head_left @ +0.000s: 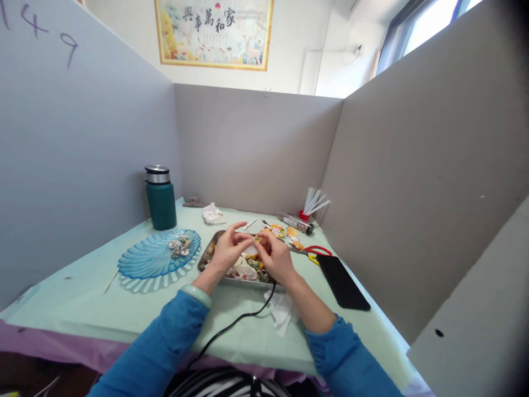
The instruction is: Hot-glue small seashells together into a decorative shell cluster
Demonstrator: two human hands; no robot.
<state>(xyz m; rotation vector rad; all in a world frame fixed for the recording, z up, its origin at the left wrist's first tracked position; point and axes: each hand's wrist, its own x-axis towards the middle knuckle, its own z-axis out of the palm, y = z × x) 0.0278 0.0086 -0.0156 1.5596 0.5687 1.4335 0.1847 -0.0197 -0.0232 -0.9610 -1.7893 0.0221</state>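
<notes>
Small pale piece [255, 240], one, mostly hidden by the fingertips, identity not clear: held between the left hand [231, 248] and the right hand [274, 255], above the metal tray [243, 283]. Handling, as judged: light, thin, probably easy to bend or crease, best taken by its edges with a fine pinch. Left hand: thumb and forefinger brought together at the piece, remaining fingers loosely curved. Right hand: thumb and forefinger likewise closed in on it from the other side, remaining fingers folded. Directly under the hands, in the tray: mixed flat scraps [247, 270], white, yellow and some red. Just beyond the right hand: orange and yellow pieces [292, 232]. Right of the right hand: scissors [318, 251] with red and yellow handles; farther right, a black phone [343, 281]. Near side, under the right wrist: crumpled tissue [281, 313] and a black cord [237, 318]. Left of the left hand: blue scalloped plate [142, 259] bearing a small heap [179, 246]; beyond it, a green flask [161, 205], upright on the surface [161, 309]
</notes>
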